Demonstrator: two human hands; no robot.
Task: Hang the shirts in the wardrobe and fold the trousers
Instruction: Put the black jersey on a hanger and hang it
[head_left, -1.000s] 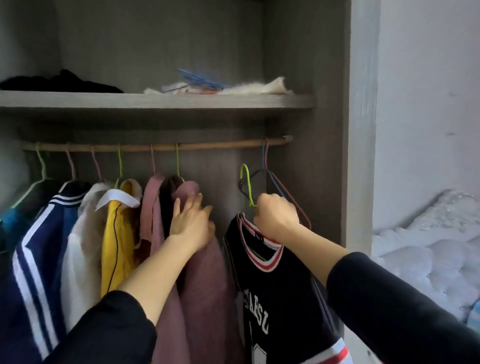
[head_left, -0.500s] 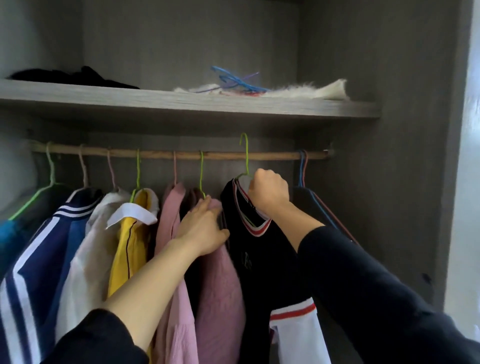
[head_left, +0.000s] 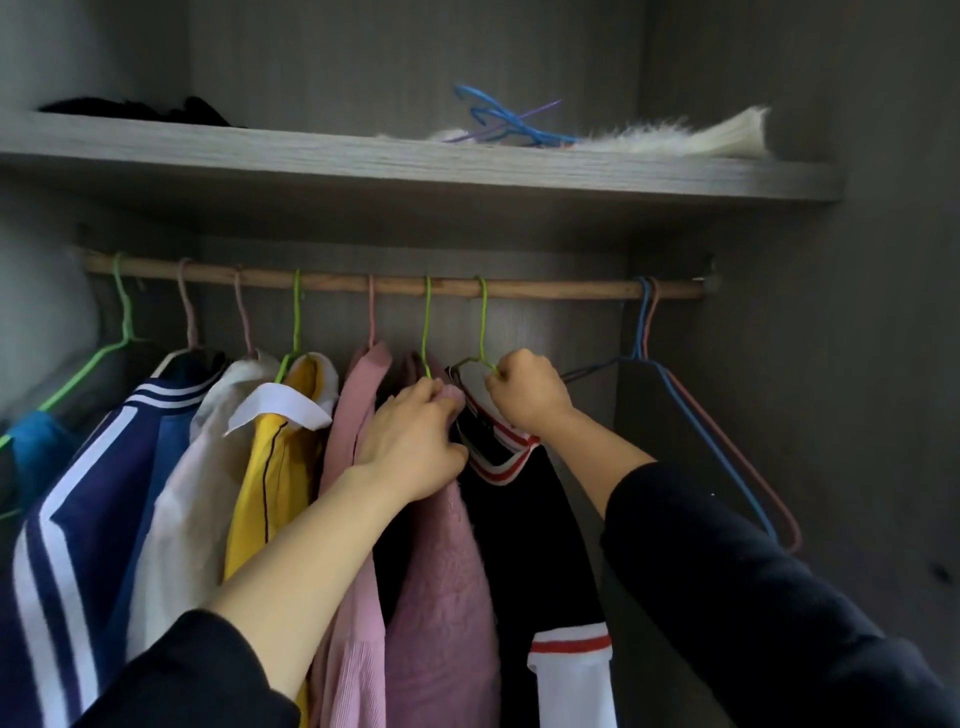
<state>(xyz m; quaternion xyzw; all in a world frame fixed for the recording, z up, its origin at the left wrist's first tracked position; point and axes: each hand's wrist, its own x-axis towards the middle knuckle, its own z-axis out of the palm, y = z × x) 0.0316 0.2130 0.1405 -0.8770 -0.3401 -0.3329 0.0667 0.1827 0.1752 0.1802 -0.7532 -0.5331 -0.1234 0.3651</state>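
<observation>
Two bare hands reach into the wardrobe, both in dark sleeves. The right hand (head_left: 527, 392) is clenched, its fingers (head_left: 503, 383) grasping the neck of a green hanger (head_left: 483, 325) whose hook sits over the wooden rail (head_left: 550, 289) directly above them. The black shirt (head_left: 524, 525), with a red-and-white striped collar and a white cuff edged in red, hangs from that hanger just below the knuckles.

The left hand (head_left: 415, 441) has its fingers (head_left: 432, 396) curled over the shoulder of a pink fleece top (head_left: 441, 582), gripping it just left of the black shirt's collar. The two hands are close together but not touching.

Left of the left fingers, more clothes hang along the rail: a pink ribbed shirt (head_left: 358, 415), a yellow shirt with a white collar (head_left: 270, 467), a cream garment (head_left: 182, 499), a navy jacket with white stripes (head_left: 78, 519) and a blue garment (head_left: 36, 447) at the far end. Well right of the right fingers, two empty hangers (head_left: 649, 332), one blue and one pink, hang at the rail's end.

Above both hands, the shelf (head_left: 363, 169) carries a dark garment (head_left: 140, 109), loose blue hangers (head_left: 501, 122) and a white furry item (head_left: 675, 139).
</observation>
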